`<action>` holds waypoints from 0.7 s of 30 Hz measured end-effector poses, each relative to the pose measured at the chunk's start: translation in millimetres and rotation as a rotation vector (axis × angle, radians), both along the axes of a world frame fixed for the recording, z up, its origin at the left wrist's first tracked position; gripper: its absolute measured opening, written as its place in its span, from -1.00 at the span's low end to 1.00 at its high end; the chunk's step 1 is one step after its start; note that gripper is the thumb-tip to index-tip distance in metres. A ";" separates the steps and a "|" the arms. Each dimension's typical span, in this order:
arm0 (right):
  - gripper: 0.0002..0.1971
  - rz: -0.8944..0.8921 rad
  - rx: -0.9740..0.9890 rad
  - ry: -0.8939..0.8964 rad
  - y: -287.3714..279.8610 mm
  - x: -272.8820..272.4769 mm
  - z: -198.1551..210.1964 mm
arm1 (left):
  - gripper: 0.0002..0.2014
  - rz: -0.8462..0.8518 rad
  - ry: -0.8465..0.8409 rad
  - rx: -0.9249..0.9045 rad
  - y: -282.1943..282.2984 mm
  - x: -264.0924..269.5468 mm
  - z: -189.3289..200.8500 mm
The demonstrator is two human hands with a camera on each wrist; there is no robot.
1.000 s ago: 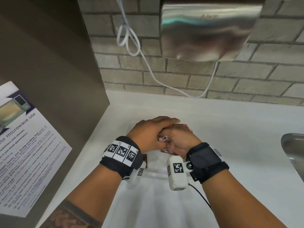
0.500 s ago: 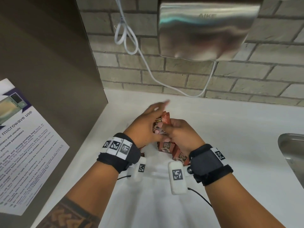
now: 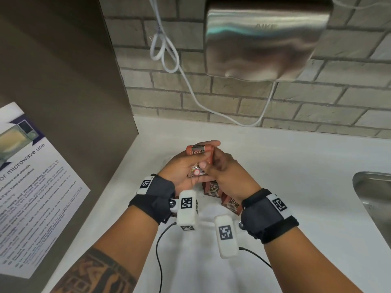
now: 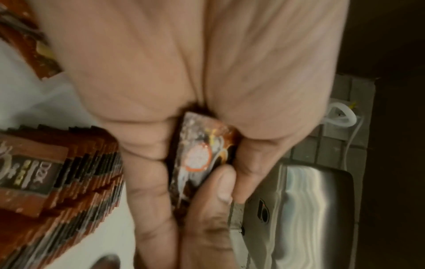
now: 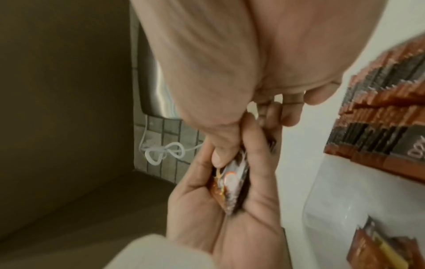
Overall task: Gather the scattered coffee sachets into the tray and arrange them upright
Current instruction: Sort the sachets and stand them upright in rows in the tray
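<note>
A small bundle of red-brown coffee sachets (image 3: 198, 154) is held above the counter between both hands. My left hand (image 3: 184, 163) cups the bundle from below and the left, fingers curled round it. My right hand (image 3: 222, 168) pinches it from the right, thumb on the front sachet (image 4: 200, 160). The right wrist view shows the same bundle (image 5: 232, 185) lying in the left palm. Below the hands, several sachets (image 3: 212, 188) stand upright in rows in a clear tray (image 5: 322, 209). The hands and wrists hide most of the tray in the head view.
A steel hand dryer (image 3: 264, 39) hangs on the brick wall, with a looped white cable (image 3: 167, 53) beside it. A dark panel with a microwave notice (image 3: 31, 187) closes off the left. A steel sink (image 3: 374, 197) is set into the white counter at the right.
Both hands have come up from the tray with the bundle. The left hand has turned palm up under it, and the sachets now face the head camera.
</note>
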State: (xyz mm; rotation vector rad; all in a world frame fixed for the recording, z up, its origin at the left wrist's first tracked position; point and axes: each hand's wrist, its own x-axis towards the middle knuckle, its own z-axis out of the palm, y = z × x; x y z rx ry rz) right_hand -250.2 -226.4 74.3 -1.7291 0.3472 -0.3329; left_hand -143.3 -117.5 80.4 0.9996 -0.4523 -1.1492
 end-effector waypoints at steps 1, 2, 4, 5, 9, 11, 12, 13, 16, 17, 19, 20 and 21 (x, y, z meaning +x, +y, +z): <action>-0.60 -0.023 -0.019 -0.004 -1.0 0.2 -1.6 | -0.69 0.019 -0.015 0.007 1.6 0.4 0.4; -0.53 -0.064 -0.043 0.018 -2.1 -0.9 -1.8 | -0.71 0.037 -0.032 0.008 3.5 1.9 -0.2; -0.49 -0.207 -0.135 0.099 -5.4 -3.6 3.1 | -0.70 0.060 -0.095 0.025 7.3 4.4 -1.1; -0.54 -0.276 -0.170 0.107 -6.8 -5.3 7.9 | -0.69 0.057 -0.138 0.045 9.0 4.3 -0.8; -0.78 -0.221 -0.094 0.016 -10.1 -6.2 23.6 | -0.65 0.004 -0.264 0.077 13.1 -1.6 -2.7; -0.83 -0.163 -0.083 0.021 -9.9 -7.2 27.4 | -0.65 -0.017 -0.298 0.054 16.3 -3.1 -4.1; -0.84 -0.153 -0.085 0.032 -10.5 -7.8 28.2 | -0.64 -0.033 -0.312 0.044 18.4 -3.1 -5.1; -0.83 -0.147 -0.083 0.034 -11.2 -8.7 29.1 | -0.63 -0.050 -0.323 0.032 20.4 -2.9 -6.1; -0.82 -0.105 -0.071 0.049 -9.0 -12.8 31.7 | -0.59 -0.061 -0.353 0.011 25.4 -3.0 -11.3; -0.82 -0.087 -0.082 0.056 -7.8 -13.8 31.9 | -0.57 -0.057 -0.373 0.012 26.3 -3.7 -12.6; -0.82 -0.060 -0.124 0.062 -4.6 -16.6 34.7 | -0.52 -0.051 -0.413 0.025 27.5 -6.5 -13.5; -0.82 -0.056 -0.134 0.063 -4.4 -17.9 36.4 | -0.50 -0.048 -0.429 0.030 27.6 -8.0 -13.8; -0.82 -0.057 -0.143 0.065 -4.8 -18.9 37.7 | -0.50 -0.042 -0.444 0.033 28.0 -9.3 -14.2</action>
